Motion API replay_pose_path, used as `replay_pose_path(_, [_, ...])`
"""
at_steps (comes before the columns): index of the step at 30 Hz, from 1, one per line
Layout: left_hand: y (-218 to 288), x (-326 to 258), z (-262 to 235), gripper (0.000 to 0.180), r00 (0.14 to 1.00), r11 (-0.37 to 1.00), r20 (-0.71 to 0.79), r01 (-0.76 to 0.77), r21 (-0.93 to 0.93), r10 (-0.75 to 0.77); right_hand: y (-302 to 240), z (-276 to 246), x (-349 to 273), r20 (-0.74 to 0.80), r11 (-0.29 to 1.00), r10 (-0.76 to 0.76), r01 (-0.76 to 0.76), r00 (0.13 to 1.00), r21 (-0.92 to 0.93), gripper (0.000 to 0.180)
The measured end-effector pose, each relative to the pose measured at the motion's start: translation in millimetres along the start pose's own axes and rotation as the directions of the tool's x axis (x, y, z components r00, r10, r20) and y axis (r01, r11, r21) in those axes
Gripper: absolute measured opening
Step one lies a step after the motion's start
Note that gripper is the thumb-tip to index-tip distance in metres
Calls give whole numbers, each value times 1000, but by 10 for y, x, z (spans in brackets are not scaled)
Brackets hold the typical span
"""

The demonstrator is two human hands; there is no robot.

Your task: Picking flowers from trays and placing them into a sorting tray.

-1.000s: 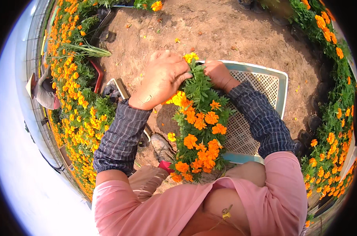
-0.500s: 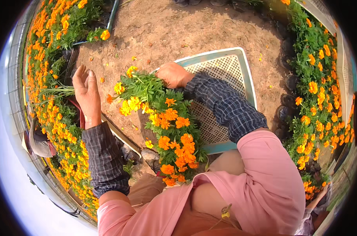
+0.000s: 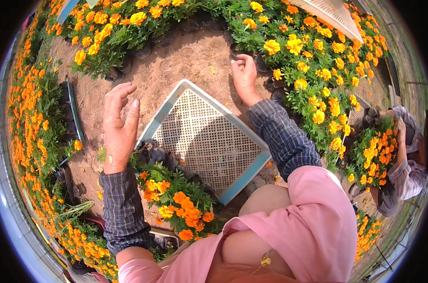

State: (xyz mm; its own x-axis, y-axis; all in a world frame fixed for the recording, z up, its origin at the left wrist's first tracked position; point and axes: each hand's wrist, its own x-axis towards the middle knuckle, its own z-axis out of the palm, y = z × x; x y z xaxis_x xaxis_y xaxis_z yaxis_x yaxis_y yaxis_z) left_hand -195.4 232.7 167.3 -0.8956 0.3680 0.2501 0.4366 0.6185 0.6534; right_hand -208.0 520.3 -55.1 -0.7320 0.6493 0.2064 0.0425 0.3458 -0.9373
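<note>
The pale blue-rimmed white plastic mesh tray (image 3: 209, 141) lies flat on the bare brown soil (image 3: 185, 61) between your 2 hands, turned like a diamond: 1 corner points up and away from you near the middle of the patch, and the opposite corner points down toward your knee. Its long axis runs from upper left to lower right. The grid floor is bare except along the lower-left edge, where a cluster of potted orange marigolds in small black pots (image 3: 176, 198) overlaps that corner.

Your left hand (image 3: 119, 125) hovers just beside the tray's left edge, palm facing right toward the tray, fingers spread and loosely curled upward, holding nothing. Its forearm, in a dark plaid sleeve (image 3: 122, 207), rises nearly straight up from the lower edge.

Your right hand (image 3: 244, 78) is past the tray's upper corner, fingers bent and pointing away from you, close to the row of yellow and orange marigold plants (image 3: 313, 61) along the far bed; it grips nothing that you can see. The right forearm slants across the tray's right rim, back to your pink garment (image 3: 313, 221).

At the right edge another person's sleeved arm (image 3: 409, 165) reaches among a bunch of marigolds (image 3: 374, 153).
</note>
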Motion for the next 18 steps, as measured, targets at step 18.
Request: replay_pose_path(18, [561,153,616,16,998,993,54,-27,-112,33,46,-416,-98,358,925,-255,334,898,-182,20])
